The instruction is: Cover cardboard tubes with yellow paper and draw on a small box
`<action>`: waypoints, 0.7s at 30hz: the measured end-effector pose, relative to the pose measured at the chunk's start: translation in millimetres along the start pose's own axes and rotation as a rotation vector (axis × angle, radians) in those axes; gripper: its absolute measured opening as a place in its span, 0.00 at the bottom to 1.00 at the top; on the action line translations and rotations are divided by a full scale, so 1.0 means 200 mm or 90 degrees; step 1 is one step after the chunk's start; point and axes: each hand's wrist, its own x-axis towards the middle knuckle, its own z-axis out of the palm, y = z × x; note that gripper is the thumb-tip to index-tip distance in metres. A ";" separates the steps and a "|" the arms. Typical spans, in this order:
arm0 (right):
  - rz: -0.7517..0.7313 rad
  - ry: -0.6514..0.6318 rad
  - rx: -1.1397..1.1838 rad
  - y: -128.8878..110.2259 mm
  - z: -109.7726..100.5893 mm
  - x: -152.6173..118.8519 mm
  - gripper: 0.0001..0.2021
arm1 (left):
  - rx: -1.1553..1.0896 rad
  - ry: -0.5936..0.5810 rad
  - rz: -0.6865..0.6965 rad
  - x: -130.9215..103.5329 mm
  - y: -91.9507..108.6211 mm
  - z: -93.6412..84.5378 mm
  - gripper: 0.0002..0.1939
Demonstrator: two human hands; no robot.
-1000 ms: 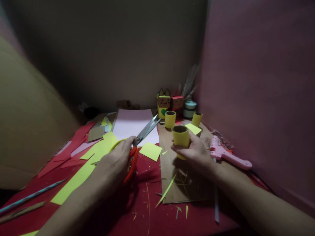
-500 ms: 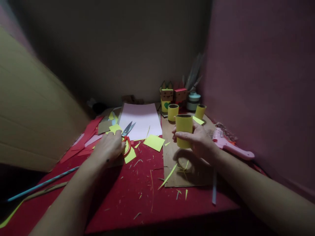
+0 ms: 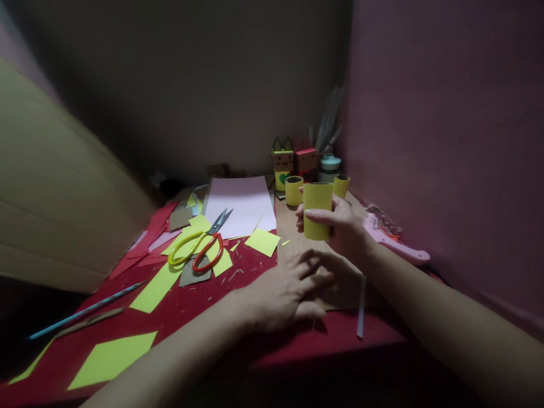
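My right hand (image 3: 346,226) is wrapped round a yellow paper-covered tube (image 3: 318,212), held upright above a cardboard sheet (image 3: 289,226). Fingers spread and palm down, my left hand (image 3: 289,292) lies low over the near part of that cardboard and holds nothing that I can see. Its fingers cover most of the paper scraps there. Scissors (image 3: 208,233) with one yellow and one red handle rest on the left, partly over yellow paper pieces and a pink sheet (image 3: 242,204). Two more yellow tubes, one on the left (image 3: 294,191) and one on the right (image 3: 341,186), stand behind the held one.
A pink glue gun (image 3: 399,246) lies by the right wall, and a clear glue stick (image 3: 361,309) near the front edge. Two cardboard figures, one yellow (image 3: 283,170) and one red (image 3: 306,161), stand at the back beside a teal jar (image 3: 330,167). Red strips (image 3: 148,238) lie left.
My left hand has left the scissors, which now lie on the table, and moved right over the cardboard. The right hand still holds the tube, now slightly higher in view.
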 end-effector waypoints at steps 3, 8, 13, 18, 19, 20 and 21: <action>0.003 -0.012 0.006 0.00 0.00 -0.01 0.21 | -0.019 -0.029 0.049 -0.14 0.09 0.02 0.28; 0.016 -0.027 -0.003 0.02 0.00 -0.02 0.18 | 0.019 0.074 0.061 -0.57 0.18 0.04 0.17; 0.014 -0.054 -0.031 0.04 0.01 -0.03 0.12 | 0.245 0.328 -0.115 -0.82 0.19 0.04 0.09; 0.025 -0.030 -0.059 0.04 0.02 -0.04 0.14 | 0.311 0.254 -0.248 -0.61 0.24 0.11 0.32; 0.024 -0.025 -0.063 0.05 0.02 -0.05 0.15 | 0.322 0.246 -0.265 -0.55 0.26 0.14 0.36; 0.024 -0.023 -0.066 0.05 0.02 -0.05 0.15 | 0.320 0.239 -0.246 -0.50 0.28 0.18 0.39; 0.023 -0.025 -0.068 0.05 0.02 -0.05 0.15 | 0.318 0.237 -0.194 -0.47 0.29 0.22 0.40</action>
